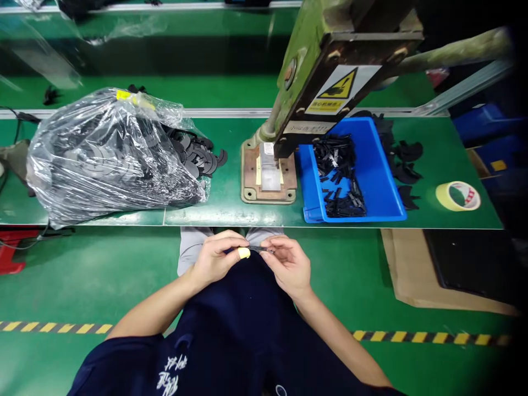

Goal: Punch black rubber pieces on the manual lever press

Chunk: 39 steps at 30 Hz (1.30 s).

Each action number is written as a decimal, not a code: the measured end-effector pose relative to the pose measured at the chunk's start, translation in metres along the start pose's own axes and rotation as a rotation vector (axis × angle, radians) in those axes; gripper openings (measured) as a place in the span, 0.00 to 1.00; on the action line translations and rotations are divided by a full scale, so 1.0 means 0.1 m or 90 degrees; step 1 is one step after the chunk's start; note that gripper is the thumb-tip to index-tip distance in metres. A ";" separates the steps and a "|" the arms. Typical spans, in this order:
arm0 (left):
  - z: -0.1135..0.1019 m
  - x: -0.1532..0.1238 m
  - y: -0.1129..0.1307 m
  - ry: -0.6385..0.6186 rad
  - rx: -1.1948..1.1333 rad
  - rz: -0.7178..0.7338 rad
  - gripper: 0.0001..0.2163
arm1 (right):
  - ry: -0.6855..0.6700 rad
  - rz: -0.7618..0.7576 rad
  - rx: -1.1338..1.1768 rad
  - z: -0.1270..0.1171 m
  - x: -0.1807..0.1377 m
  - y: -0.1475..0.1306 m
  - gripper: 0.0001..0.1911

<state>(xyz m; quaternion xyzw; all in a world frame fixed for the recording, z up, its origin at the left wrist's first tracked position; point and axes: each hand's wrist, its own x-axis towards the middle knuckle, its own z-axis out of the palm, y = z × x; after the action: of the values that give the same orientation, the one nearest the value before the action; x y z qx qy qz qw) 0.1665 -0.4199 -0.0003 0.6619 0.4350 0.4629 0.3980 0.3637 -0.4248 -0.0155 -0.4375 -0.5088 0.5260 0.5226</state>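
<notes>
Both my hands meet over my lap, below the front edge of the green bench. My left hand point(216, 257), with a yellow cot on one fingertip, pinches one end of a thin black strip point(259, 249). My right hand point(287, 264) pinches the other end, fingers curled. A green press point(325, 71) stands on the bench above my hands, on a brown base plate point(249, 181). To its right a blue tray point(377, 170) holds several black strips.
A clear plastic bag point(107, 154) of black curved pieces lies at the left, some spilling out at its mouth. Loose black pieces point(406, 165) lie right of the tray. A roll of yellow tape point(457, 196) sits at the far right. Cardboard point(412, 275) lies on the floor.
</notes>
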 end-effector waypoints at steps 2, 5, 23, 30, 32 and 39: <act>0.00 0.00 -0.01 -0.003 -0.005 -0.011 0.06 | 0.003 0.011 0.012 0.00 0.01 0.01 0.13; -0.01 0.00 -0.03 0.002 -0.016 -0.019 0.05 | 0.009 0.043 0.033 0.00 0.03 0.01 0.13; -0.06 0.27 0.01 -0.019 -0.047 -0.057 0.10 | -0.206 0.450 0.376 0.02 0.38 0.01 0.18; -0.08 0.54 0.14 -0.168 -0.010 0.087 0.08 | -0.333 0.536 0.451 -0.10 0.44 0.00 0.27; -0.06 0.58 0.16 -0.179 -0.002 0.107 0.09 | -0.349 0.551 0.462 -0.13 0.46 0.01 0.27; -0.08 0.75 0.17 -0.219 0.070 0.174 0.07 | -0.282 0.550 0.430 -0.21 0.55 -0.01 0.21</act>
<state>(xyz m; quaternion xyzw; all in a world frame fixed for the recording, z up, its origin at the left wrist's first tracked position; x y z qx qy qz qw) 0.1768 -0.3531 0.0380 0.8043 0.2918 0.3685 0.3635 0.3808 -0.3682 -0.0123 -0.2941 -0.1862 0.9027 0.2528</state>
